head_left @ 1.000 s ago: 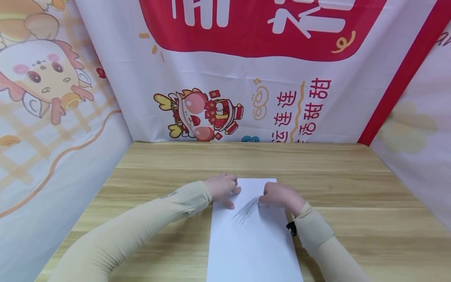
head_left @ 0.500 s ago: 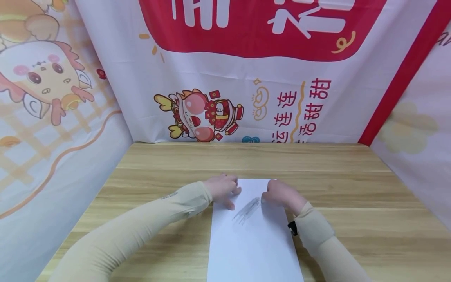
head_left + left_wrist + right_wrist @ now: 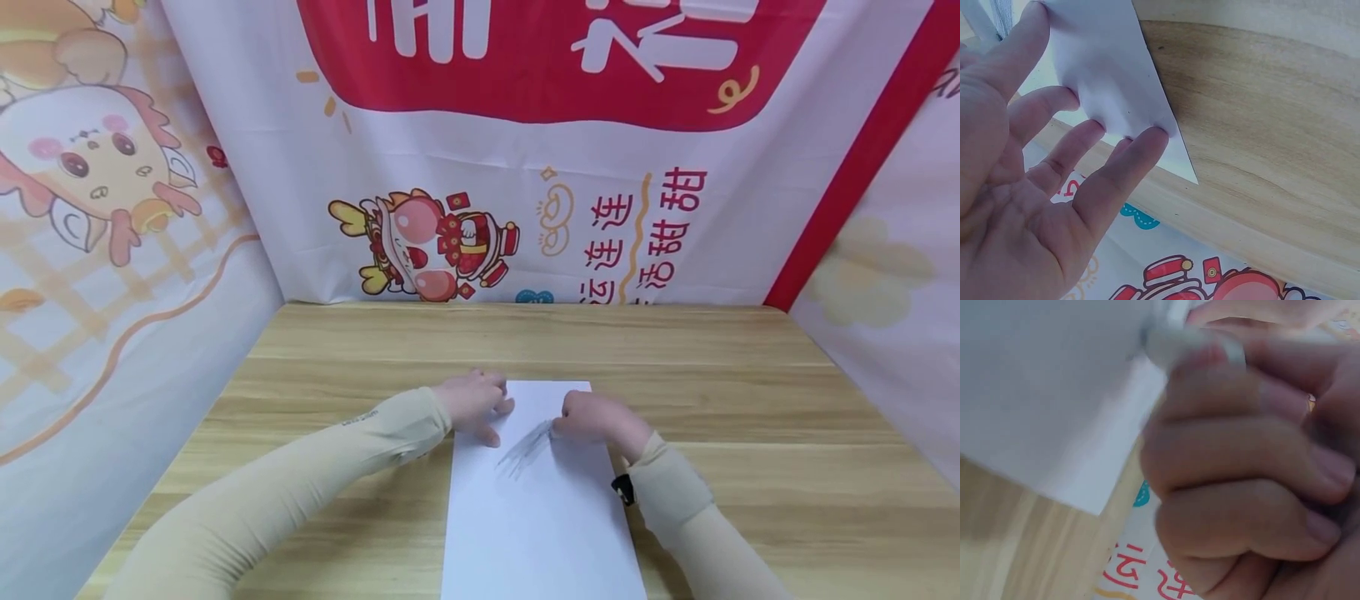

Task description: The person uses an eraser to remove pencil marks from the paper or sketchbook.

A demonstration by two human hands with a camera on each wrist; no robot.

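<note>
A white sheet of paper (image 3: 540,533) lies lengthwise on the wooden table, with a slanting patch of grey pencil strokes (image 3: 523,452) near its far end. My left hand (image 3: 472,404) rests on the paper's far left part, fingers spread; in the left wrist view the fingertips press on the sheet (image 3: 1107,69) close to a corner. Between thumb and forefinger my right hand (image 3: 596,417) pinches a small white eraser (image 3: 1175,349), mostly hidden in the head view. Its end touches the paper at the upper right of the strokes. The right wrist view is blurred there.
The wooden table (image 3: 750,400) reaches back to a white and red printed cloth (image 3: 465,150). Printed cloths also hang on the left (image 3: 112,292) and right (image 3: 892,317). A black strap piece (image 3: 622,489) is at my right wrist.
My right hand shifts slightly up and right, then back down and left, in short strokes over the grey marks. The strokes look somewhat fainter. The left hand stays in place.
</note>
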